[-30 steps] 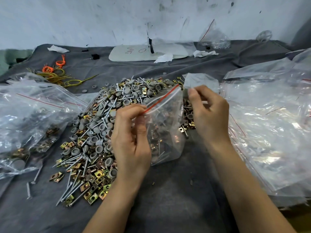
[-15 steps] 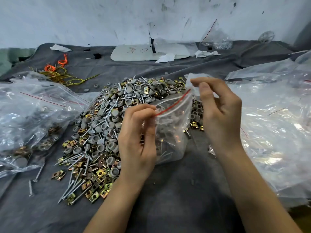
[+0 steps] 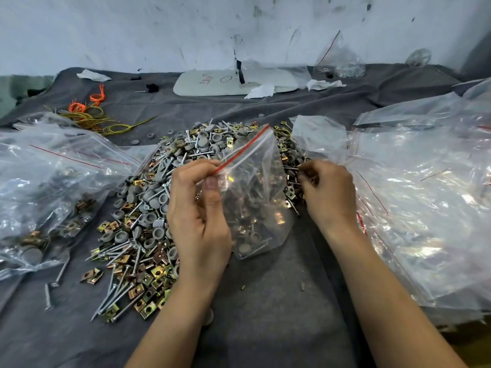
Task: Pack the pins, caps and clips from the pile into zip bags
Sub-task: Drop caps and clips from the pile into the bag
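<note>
Your left hand [image 3: 199, 208] pinches the crinkly clear zip bag [image 3: 255, 197] above the spiky pile [image 3: 148, 208]; right hand [image 3: 329, 192] curled at its edge, grip unclear

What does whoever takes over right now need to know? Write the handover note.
Left hand pinches the red zip edge of a small zip bag, holding it upright in front of the pile.
Right hand is at the pile's right edge, fingers curled among the parts. Whether it grips one is unclear.
The pile of pins, caps and clips lies on the grey cloth.
Done: the held bag is partly filled, and filled bags lie at left.
Left: most of the pile. A heap of clear bags lies at right.
</note>
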`<state>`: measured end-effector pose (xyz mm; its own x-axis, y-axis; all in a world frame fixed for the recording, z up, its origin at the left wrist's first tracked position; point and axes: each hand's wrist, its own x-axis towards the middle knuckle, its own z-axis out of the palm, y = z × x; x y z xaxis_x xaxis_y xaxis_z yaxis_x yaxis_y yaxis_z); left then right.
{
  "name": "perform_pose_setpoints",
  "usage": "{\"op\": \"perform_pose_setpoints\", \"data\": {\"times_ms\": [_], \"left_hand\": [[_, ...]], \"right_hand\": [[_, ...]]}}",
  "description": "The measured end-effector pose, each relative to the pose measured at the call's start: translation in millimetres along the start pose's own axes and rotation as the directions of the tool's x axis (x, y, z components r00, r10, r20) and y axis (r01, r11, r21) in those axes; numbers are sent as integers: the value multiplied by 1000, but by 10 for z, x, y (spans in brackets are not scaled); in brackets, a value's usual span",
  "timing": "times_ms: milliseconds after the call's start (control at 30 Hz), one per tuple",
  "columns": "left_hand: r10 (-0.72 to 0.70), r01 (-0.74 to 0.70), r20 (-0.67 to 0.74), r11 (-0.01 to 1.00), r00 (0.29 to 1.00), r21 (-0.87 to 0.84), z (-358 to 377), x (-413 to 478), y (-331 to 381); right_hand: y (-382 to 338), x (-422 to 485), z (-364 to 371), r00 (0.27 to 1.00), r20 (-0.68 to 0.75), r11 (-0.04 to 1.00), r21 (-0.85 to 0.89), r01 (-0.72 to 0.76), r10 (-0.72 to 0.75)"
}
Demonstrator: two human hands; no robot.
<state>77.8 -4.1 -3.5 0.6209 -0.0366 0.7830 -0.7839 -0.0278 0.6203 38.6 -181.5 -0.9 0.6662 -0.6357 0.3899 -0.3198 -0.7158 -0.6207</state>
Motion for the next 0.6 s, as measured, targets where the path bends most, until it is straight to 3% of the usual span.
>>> {"op": "perform_pose_setpoints", "data": {"times_ms": [67,167,233,367,467,600], "left_hand": [[20,-19,48,1000,999,-24,9,-5,-11],[44,-33,134,996,990,-81,52,-32,5],[64,-51,178,996,982,-76,77,-56,20],[90,-74,209,994,974,-83,90,-82,6],[83,-71,194,995,977,-70,88,-79,1],[39,-30,117,996,992,-81,83,-57,-7]], "right_hand": [[-130,-16,-152,996,-90,963,271,0,25],[-392,-107,-453,975,-195,796,569,204,-111],[-547,-197,-573,946,-205,748,580,324,-251],[-609,-272,-549,915,-90,836,378,398,-394],[-553,-256,-534,925,-122,827,417,376,-360],[-441,-178,-459,955,-273,772,581,259,-116]]}}
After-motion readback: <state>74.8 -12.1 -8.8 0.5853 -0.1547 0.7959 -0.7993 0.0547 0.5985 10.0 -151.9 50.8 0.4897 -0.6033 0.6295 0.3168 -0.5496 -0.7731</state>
